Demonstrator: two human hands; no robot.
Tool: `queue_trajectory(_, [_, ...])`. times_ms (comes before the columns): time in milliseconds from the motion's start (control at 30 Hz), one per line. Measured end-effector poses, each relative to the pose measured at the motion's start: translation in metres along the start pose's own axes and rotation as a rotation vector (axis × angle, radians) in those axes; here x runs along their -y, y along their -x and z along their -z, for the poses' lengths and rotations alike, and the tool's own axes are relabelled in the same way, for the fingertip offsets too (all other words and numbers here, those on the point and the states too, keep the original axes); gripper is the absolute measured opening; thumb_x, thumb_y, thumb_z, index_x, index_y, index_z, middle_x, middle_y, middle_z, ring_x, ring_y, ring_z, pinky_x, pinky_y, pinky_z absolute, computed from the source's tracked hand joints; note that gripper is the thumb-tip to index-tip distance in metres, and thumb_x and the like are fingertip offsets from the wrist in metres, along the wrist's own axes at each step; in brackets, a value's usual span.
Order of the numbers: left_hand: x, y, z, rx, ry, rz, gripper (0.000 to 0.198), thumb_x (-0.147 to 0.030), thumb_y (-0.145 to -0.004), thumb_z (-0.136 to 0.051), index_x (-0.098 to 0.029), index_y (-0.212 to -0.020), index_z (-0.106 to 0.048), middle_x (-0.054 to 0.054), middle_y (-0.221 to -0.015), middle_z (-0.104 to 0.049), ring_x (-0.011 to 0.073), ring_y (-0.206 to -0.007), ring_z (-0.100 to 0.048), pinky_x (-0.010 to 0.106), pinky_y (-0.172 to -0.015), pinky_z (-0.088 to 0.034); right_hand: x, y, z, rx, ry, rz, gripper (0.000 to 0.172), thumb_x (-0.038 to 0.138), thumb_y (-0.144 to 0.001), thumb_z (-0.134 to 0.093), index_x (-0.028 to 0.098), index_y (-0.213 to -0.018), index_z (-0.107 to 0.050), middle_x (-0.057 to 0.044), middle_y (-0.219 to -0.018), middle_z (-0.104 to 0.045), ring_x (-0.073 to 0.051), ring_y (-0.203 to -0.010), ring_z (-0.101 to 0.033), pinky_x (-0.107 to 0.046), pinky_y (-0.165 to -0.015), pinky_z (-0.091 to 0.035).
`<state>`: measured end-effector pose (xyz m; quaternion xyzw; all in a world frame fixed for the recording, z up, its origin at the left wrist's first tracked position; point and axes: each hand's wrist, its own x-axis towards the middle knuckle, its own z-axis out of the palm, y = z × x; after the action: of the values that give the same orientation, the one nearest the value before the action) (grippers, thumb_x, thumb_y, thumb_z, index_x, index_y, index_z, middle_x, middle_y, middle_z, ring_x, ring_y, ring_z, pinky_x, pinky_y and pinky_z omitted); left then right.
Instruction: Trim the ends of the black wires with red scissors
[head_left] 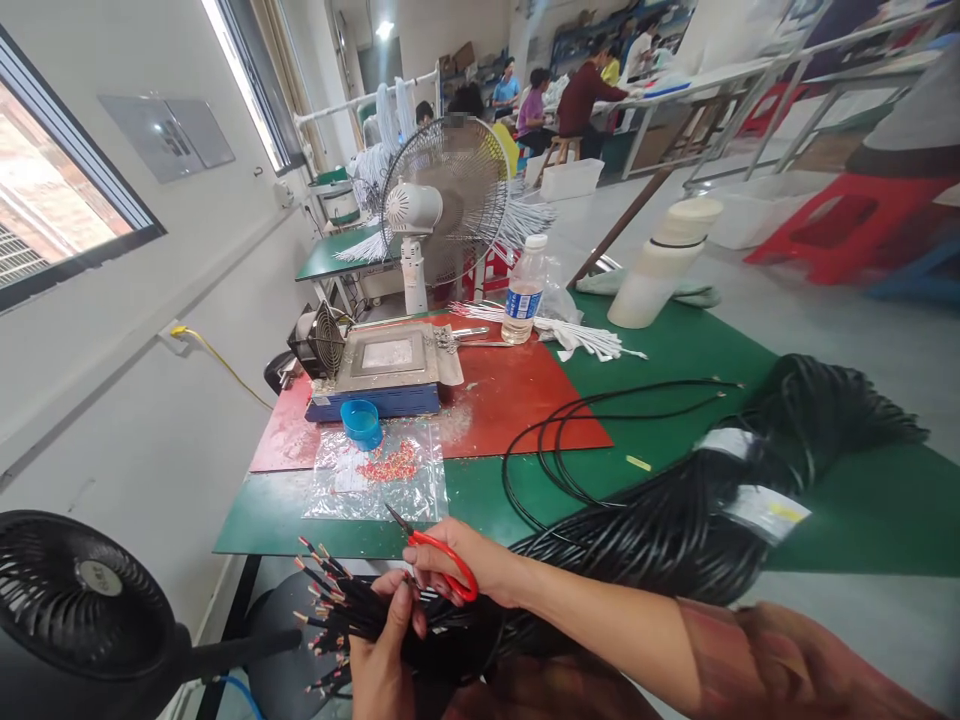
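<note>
My right hand [457,565] is closed through the red handles of a small pair of scissors [439,555], the fingers curled round the loops and the dark blades pointing up and left over the table's near edge. Just below it, my left hand [386,650] is clamped round a bundle of black cables [337,610], thumb pressed against the sheaths, so that the stripped ends fan out to the left with their small red and pale tips showing. The two hands touch at the fingertips, right over the cable bundle.

From my grip the cables run right and back into a thick black coil [720,510] lying on the green table [825,500], wrapped with white labels. One loose black cable [570,440] loops on the table beside the coil, partly over a red mat [517,400].

On that mat, beyond the scissors, lies a clear plastic bag [379,470] with small red pieces on it, a blue cup [361,422] at its far edge, and behind that a flat metal-topped machine [386,370]. Further back stand a water bottle [523,290], a bunch of white cable ties [577,335], a white desk fan [442,200] and a pale roll [664,262]. A black fan [79,595] sits low at my left. Other people sit at benches far across the room.
</note>
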<state>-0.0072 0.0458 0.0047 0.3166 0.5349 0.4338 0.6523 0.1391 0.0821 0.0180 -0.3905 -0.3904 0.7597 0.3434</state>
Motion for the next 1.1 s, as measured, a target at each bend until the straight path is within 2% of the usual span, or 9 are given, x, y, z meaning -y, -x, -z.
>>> queue_trajectory(133, [0.005,-0.003,0.0,-0.028,0.043,-0.034,0.021,-0.034,-0.069,-0.062,-0.015,-0.079,-0.062,-0.004,-0.048,-0.053,0.0084,-0.055,-0.046,0.022,-0.06,-0.033,-0.004,0.001,0.0,-0.002,0.057,0.014,0.043,0.053,-0.068,-0.064,0.012,-0.06,-0.055,0.007,-0.04,-0.044,-0.003,-0.03,-0.034,-0.015,-0.031,-0.028])
queue_trajectory(300, [0.008,-0.003,-0.004,-0.068,0.103,-0.039,0.021,-0.034,-0.068,-0.063,-0.016,-0.077,-0.063,-0.004,-0.045,-0.052,0.0055,-0.049,-0.044,0.019,-0.053,-0.032,-0.015,0.005,0.0,-0.093,0.195,0.088,0.044,0.054,-0.068,-0.064,0.012,-0.058,-0.054,0.006,-0.044,-0.046,-0.004,-0.035,-0.04,-0.016,-0.034,-0.027])
queue_trajectory(433, [0.009,-0.003,-0.006,-0.081,0.154,-0.064,0.021,-0.032,-0.064,-0.067,-0.018,-0.079,-0.065,-0.004,-0.044,-0.055,0.0058,-0.047,-0.047,0.018,-0.052,-0.035,-0.019,0.005,0.0,-0.095,0.069,0.028,0.049,0.06,-0.069,-0.059,0.012,-0.06,-0.054,0.006,-0.042,-0.044,-0.004,-0.032,-0.037,-0.016,-0.033,-0.026])
queue_trajectory(567, [0.012,-0.003,-0.006,-0.086,0.167,-0.078,0.024,-0.032,-0.062,-0.069,-0.021,-0.082,-0.065,-0.003,-0.054,-0.063,0.0048,-0.047,-0.049,0.018,-0.051,-0.034,-0.015,0.003,0.001,-0.112,-0.039,-0.007,0.051,0.062,-0.069,-0.057,0.012,-0.059,-0.053,0.006,-0.04,-0.042,-0.004,-0.033,-0.037,-0.016,-0.033,-0.025])
queue_trajectory(867, [0.015,-0.008,-0.001,0.032,0.075,-0.1,0.022,-0.031,-0.069,-0.063,-0.018,-0.086,-0.065,-0.003,-0.049,-0.059,0.0066,-0.047,-0.049,0.021,-0.05,-0.032,-0.011,0.003,0.001,-0.065,-0.015,0.025,0.051,0.061,-0.064,-0.062,0.011,-0.058,-0.055,0.005,-0.04,-0.044,-0.003,-0.031,-0.035,-0.016,-0.031,-0.023])
queue_trajectory(1100, [0.015,-0.008,-0.003,-0.016,0.084,-0.113,0.023,-0.031,-0.067,-0.064,-0.018,-0.086,-0.063,-0.003,-0.051,-0.061,0.0065,-0.047,-0.049,0.022,-0.051,-0.033,-0.013,0.005,0.003,-0.075,-0.009,0.008,0.05,0.06,-0.065,-0.062,0.01,-0.061,-0.057,0.006,-0.039,-0.042,-0.004,-0.031,-0.035,-0.016,-0.032,-0.024])
